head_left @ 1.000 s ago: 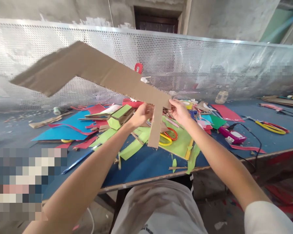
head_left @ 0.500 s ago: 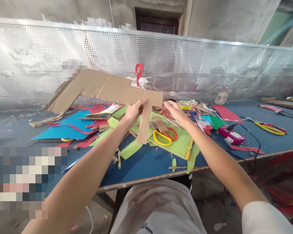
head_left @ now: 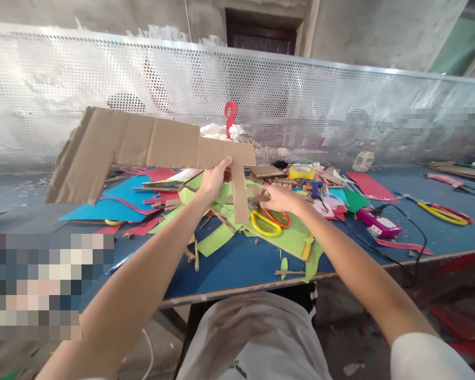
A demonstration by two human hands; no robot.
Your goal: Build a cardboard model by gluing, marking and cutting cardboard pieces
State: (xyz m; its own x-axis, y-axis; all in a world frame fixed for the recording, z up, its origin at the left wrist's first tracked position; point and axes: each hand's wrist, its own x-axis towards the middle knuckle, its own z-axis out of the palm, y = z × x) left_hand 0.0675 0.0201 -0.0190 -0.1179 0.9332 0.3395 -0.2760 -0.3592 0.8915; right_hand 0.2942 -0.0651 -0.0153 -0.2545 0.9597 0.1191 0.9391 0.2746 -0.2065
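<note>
My left hand (head_left: 217, 178) is closed around a flat brown cardboard cutout (head_left: 158, 140), gripping it where a narrow strip hangs down near its right end. Held up above the table, the cutout spreads far to the left and has a second, wider leg there. My right hand (head_left: 279, 199) is low over the pile, fingers bent together beside scissors with yellow and orange handles (head_left: 266, 224). Its fingertips meet a small brownish piece, too hidden to name. Under the scissors lies a green sheet (head_left: 288, 240).
Blue sheets (head_left: 83, 210), red scraps and green offcuts cover the blue table (head_left: 206, 279). Yellow tape (head_left: 302, 171), a blue glue gun (head_left: 315, 188), a purple power socket (head_left: 380, 224) with cables and pliers (head_left: 445, 212) lie to the right. Perforated metal mesh (head_left: 174, 79) stands behind.
The cardboard cutout has swung left and turned more face-on, still in my left hand. My right hand has moved from its right end down toward the scissors, where a brown cardboard scrap lay.
</note>
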